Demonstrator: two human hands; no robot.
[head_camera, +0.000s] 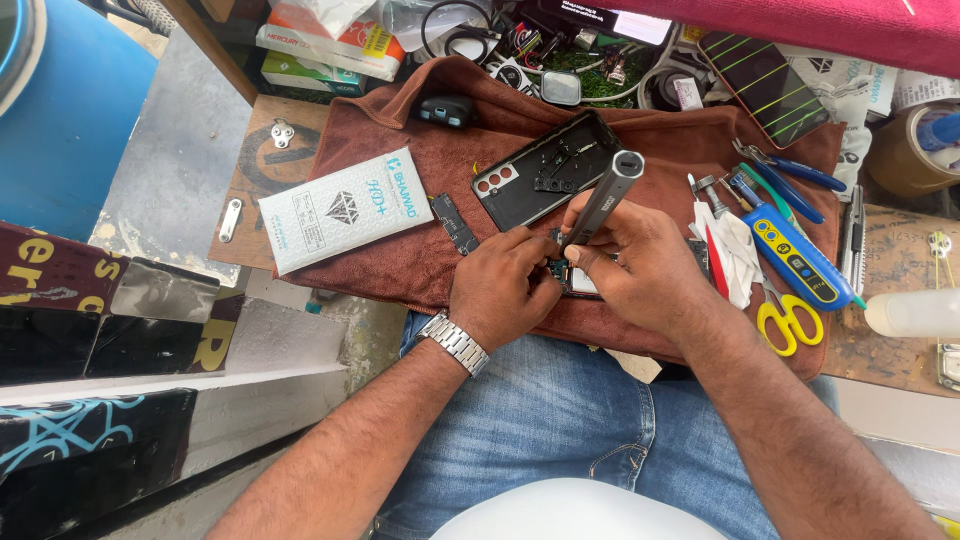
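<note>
The small circuit board (572, 276) is pinched by the left hand (497, 290); the grey electric screwdriver (606, 197), gripped by the right hand (630, 262), should be kept upright, pressed lightly.

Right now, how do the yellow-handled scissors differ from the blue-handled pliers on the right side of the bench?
The yellow-handled scissors lie near the brown cloth's front edge; the blue-handled pliers lie farther back. The scissors show looped ring handles, the pliers long, straight, sleeved grips. The scissors' blades are hidden under the blue-and-yellow tool, while the pliers' metal jaws show. Neither hand touches either.
</note>
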